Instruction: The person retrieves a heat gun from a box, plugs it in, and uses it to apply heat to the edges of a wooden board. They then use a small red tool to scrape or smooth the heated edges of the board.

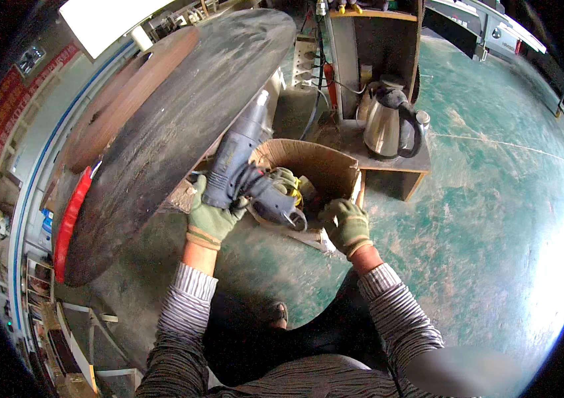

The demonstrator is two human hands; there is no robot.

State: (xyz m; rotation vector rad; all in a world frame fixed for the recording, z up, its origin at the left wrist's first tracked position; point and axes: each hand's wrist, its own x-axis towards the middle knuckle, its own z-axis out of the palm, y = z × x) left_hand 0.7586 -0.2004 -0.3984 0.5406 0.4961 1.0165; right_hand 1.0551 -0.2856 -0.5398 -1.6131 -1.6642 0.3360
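Note:
A dark grey heat gun (235,156) with a pale metal nozzle is gripped in my left hand (212,219), which wears a green work glove. Its nozzle points up and away, beside the dark tabletop, and its handle with the bundled cord hangs over an open cardboard box (318,159). My right hand (347,225), gloved the same way, has its fingers curled over the box's near right edge. Inside the box lie light green gloves (284,178) and something yellow (296,194), partly covered by the heat gun's handle.
A large dark oval tabletop (182,113) with a red strip (73,225) on its edge fills the left. Behind the box, a steel electric kettle (388,126) stands on a low wooden shelf unit (404,174). A power strip (304,60) hangs nearby with cables. Green floor (467,219) extends right.

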